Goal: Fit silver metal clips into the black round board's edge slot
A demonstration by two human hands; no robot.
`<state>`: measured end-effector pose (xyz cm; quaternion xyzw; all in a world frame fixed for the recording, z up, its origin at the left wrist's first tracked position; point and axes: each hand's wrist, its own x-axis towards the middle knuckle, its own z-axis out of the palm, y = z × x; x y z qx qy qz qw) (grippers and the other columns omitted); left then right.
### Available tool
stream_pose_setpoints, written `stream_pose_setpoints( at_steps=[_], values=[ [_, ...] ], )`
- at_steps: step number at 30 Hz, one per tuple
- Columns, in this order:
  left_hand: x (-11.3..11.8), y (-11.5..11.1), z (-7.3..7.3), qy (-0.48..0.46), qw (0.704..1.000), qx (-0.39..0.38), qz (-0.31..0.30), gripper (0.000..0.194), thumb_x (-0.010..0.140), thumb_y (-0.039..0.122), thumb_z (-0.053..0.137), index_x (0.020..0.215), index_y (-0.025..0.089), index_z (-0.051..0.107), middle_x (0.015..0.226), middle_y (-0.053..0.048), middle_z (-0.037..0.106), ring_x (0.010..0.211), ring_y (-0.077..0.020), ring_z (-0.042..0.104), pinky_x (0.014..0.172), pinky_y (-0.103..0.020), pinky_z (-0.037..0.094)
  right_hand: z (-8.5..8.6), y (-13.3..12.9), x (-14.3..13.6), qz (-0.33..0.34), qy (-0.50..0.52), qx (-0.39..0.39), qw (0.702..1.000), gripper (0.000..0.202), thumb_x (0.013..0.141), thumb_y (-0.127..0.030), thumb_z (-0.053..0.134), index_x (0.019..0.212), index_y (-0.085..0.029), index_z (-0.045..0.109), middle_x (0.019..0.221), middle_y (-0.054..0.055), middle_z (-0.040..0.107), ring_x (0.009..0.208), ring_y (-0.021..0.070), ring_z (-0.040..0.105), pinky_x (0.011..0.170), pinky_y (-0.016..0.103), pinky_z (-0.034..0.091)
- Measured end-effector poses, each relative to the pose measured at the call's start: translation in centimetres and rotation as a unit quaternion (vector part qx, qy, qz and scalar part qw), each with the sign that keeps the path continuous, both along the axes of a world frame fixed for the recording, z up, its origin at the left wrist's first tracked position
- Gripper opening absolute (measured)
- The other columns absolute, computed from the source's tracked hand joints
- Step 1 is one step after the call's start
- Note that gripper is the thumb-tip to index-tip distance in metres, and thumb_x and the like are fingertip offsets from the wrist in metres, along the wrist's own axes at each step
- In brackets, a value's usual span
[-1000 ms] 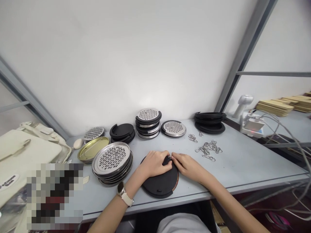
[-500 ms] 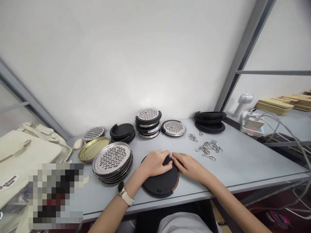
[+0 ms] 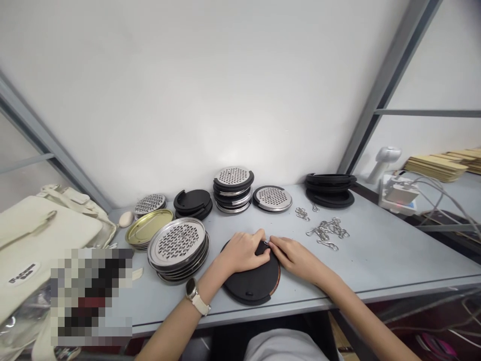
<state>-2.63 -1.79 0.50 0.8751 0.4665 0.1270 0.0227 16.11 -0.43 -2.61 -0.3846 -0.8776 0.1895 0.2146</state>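
A round black disc [image 3: 250, 283] with an orange strip along its right edge lies flat near the table's front edge. My left hand [image 3: 244, 253], below a wrist with a white-strapped watch, rests over the disc's upper part, its thumb and fingers closed on the rim. At the disc's top right my right hand [image 3: 291, 253] pinches a small metal clip [image 3: 266, 242], mostly hidden by the fingertips. Several loose metal clips [image 3: 328, 229] lie to the right, with a smaller group [image 3: 302, 214] behind them.
Stacked grater discs [image 3: 180, 243], gold lids [image 3: 148, 228] and black holders [image 3: 193, 200] stand at the left. Behind the hands are more grater discs [image 3: 233, 176]; black rings [image 3: 330, 195] sit at the back right. A cream bag [image 3: 52, 230] covers the left end.
The whole view has shifted slightly, so things appear a little further right. Both hands keep their places at the disc's top edge, with only slight finger movement.
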Motion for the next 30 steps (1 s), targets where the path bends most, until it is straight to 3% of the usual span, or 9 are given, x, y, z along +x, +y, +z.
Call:
stream_pose_setpoints(
  at_steps=[18,30],
  values=[
    [-0.18,0.20,-0.14,-0.026,0.999,-0.020,-0.013,0.017,0.084,0.035,0.050,0.093,0.021,0.048,0.065,0.003,0.057,0.057,-0.0149,0.054,0.052,-0.024,0.032,0.21,0.03,0.21,-0.016,-0.007,0.001,1.000,0.031,0.097,-0.028,0.029,0.070,-0.021,0.041,0.065,0.000,0.054,0.060,0.0148,0.051,0.059,0.024,0.034],
    [-0.05,0.09,0.07,-0.018,0.999,-0.019,-0.037,0.011,0.086,0.029,0.047,0.094,0.022,0.049,0.066,0.004,0.059,0.059,-0.0144,0.057,0.055,-0.025,0.032,-0.10,-0.09,0.39,-0.023,0.013,-0.015,1.000,0.020,0.095,-0.027,0.031,0.076,-0.023,0.036,0.059,-0.004,0.044,0.052,0.0134,0.043,0.054,0.024,0.031]
  ],
)
